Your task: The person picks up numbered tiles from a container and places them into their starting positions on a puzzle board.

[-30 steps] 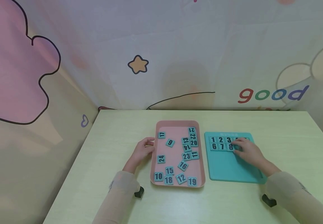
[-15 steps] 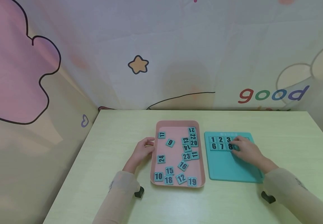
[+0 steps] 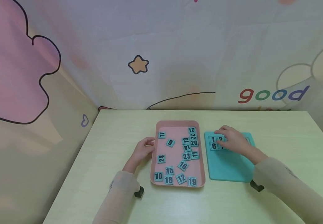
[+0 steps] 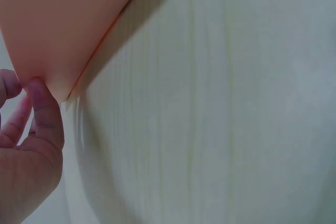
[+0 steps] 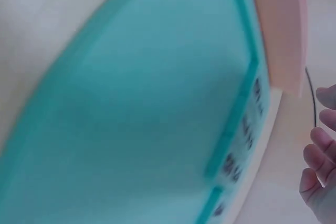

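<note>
On the left, my left hand [image 3: 143, 150] pinches the side rim of a pink tray [image 3: 178, 123]; the left wrist view shows the thumb [image 4: 46, 111] against its outer wall. Tiles printed with numbers, such as the 9 tile [image 3: 170, 143] and the 24 tile [image 3: 161, 159], lie scattered in the tray. My right hand [image 3: 235, 141] is over the top rows of a turquoise board [image 3: 228, 169], fingers relaxed and holding nothing. Tiles 1 [image 3: 213, 139] and 6 [image 3: 213, 146] show beside its fingertips, while it covers several other tiles.
Board and tray stand side by side with a narrow gap, on a pale wooden table [image 3: 122, 124]. Behind the table hangs a printed backdrop [image 3: 178, 46] with a star and coloured letters. A dark wrist device [image 3: 139, 192] shows under the left sleeve.
My right hand has left the spot by the 8 tile and moved left and up across the board, its fingers spreading. The left hand and the tray have stayed put.
</note>
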### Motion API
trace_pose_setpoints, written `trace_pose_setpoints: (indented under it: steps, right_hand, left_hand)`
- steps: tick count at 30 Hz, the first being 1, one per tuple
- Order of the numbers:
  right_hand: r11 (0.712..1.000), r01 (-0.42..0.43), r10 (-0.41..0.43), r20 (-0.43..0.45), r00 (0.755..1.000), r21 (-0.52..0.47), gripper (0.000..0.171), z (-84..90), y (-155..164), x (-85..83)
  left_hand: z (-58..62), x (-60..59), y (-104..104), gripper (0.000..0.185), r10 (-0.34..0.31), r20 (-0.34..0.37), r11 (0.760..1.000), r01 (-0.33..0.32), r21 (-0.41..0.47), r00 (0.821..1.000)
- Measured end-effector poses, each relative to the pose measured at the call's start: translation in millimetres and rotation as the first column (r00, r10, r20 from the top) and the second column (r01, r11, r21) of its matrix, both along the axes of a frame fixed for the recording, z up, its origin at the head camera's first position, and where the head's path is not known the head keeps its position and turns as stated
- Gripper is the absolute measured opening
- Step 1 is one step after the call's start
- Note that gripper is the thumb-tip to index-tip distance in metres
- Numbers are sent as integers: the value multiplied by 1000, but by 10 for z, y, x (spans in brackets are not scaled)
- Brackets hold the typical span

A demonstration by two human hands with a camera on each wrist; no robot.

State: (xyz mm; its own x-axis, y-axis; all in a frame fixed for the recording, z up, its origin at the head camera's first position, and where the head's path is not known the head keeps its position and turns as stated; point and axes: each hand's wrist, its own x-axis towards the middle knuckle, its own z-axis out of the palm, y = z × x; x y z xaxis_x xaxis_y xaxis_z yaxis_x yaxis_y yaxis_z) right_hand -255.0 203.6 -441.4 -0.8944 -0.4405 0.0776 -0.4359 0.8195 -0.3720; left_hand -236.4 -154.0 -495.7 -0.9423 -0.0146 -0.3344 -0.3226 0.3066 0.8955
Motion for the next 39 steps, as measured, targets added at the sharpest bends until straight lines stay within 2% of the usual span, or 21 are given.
trace_pose_setpoints:
  steps: [6, 13, 18, 24, 27, 30, 32, 35, 39]
  right_hand:
    - [999, -35, 34, 46, 998, 13, 41, 150, -285, -38]
    - [993, -115, 117, 54, 992, -36, 39, 279, -643, -75]
    - [982, -182, 186, 89, 979, -54, 44, 293, -890, -123]
    - [973, -215, 222, 95, 970, -83, 45, 260, -1146, -219]
    - [978, -195, 203, 105, 974, -78, 44, 245, -1258, -268]
    - [986, -149, 161, 174, 972, -77, 44, 212, -1355, -301]
    - [991, -94, 115, 252, 961, -93, 46, 184, -1416, -306]
    - [992, -12, 56, 365, 929, -123, 49, 139, -1500, -305]
    - [991, 43, 15, 421, 907, -128, 49, 39, -1585, -319]
  left_hand:
    - [-7, -1, 1, 38, 0, -1, 1000, 0, 13, 1000]
    - [13, 0, -7, 40, -9, 11, 999, 9, 32, 1000]
    - [37, 15, -9, 41, -23, 7, 999, 22, 29, 1000]
    - [26, 18, -2, 38, -15, -4, 1000, 15, 11, 1000]
    - [22, 17, -5, 37, -9, -3, 1000, 9, 8, 1000]
    - [25, 18, -8, 37, -11, -1, 1000, 11, 10, 1000]
    - [15, 10, -9, 38, -10, 3, 1000, 10, 9, 1000]
    - [4, 3, -14, 38, -13, 3, 1000, 13, 6, 1000]
    - [-2, -2, -18, 38, -12, 4, 1000, 11, 7, 1000]
